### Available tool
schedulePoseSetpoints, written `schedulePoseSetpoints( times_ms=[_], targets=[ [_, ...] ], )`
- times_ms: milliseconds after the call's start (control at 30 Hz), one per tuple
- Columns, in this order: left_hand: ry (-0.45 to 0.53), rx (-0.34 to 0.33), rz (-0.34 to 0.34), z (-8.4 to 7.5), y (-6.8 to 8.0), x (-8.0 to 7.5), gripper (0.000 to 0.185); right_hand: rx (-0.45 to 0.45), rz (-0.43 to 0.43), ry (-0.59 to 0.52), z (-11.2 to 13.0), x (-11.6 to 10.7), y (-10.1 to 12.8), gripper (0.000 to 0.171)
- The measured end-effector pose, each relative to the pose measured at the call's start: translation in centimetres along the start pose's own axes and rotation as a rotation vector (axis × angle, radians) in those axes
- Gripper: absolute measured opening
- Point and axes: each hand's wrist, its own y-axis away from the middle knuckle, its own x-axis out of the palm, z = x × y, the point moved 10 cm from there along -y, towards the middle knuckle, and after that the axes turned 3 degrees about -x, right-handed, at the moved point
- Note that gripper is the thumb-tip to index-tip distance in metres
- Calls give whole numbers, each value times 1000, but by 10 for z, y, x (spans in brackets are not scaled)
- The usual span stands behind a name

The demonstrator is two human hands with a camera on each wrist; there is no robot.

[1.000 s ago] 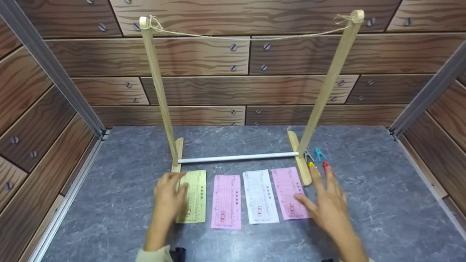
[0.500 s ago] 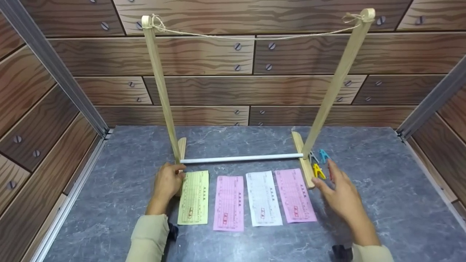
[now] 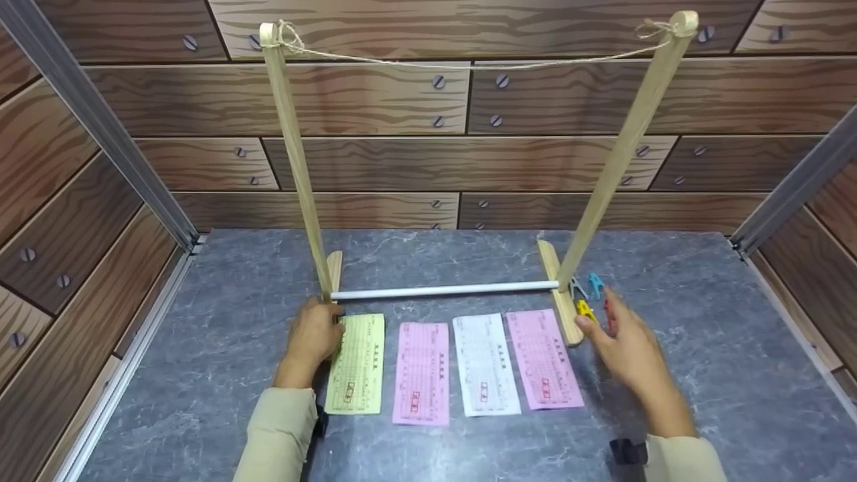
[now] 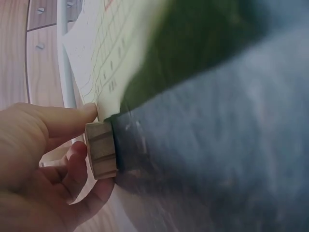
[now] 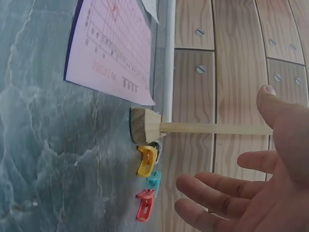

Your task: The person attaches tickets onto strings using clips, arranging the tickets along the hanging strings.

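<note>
A wooden stand (image 3: 296,167) has two posts, with a white rod (image 3: 442,291) low between them and a twine line (image 3: 469,67) tied across the tops. My left hand (image 3: 315,335) grips the front end of its left foot (image 4: 101,150), thumb on top and fingers curled at the side. Beside that hand lies a yellow-green paper slip (image 3: 358,365). My right hand (image 3: 633,348) hovers with spread fingers by the right foot (image 3: 566,321), holding nothing. Close to its fingers lie a yellow clothespin (image 5: 147,160), a red clothespin (image 5: 145,205), a blue one (image 3: 595,284) and a grey one.
In a row before the stand lie a pink slip (image 3: 420,375), a white slip (image 3: 486,365) and another pink slip (image 3: 545,358). The grey marbled table (image 3: 469,448) is bounded by wood-patterned walls (image 3: 375,164) and metal frame bars (image 3: 127,140).
My left hand has come down from above the yellow-green slip and taken hold of the left foot. My right hand has drawn right, off the right pink slip, to beside the clothespins.
</note>
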Motion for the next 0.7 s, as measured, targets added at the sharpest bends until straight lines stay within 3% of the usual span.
schedulePoseSetpoints(
  times_ms=[200,433,700],
  targets=[
    [-15,17,-23,0,-1,-1,6,96,14,8,-20,7,-5,77],
    [34,55,-69,1,0,-2,9,191,5,41,-42,15,-10,50],
    [189,47,-80,3,2,-8,6,245,65,75,-52,29,-19,52]
  ],
)
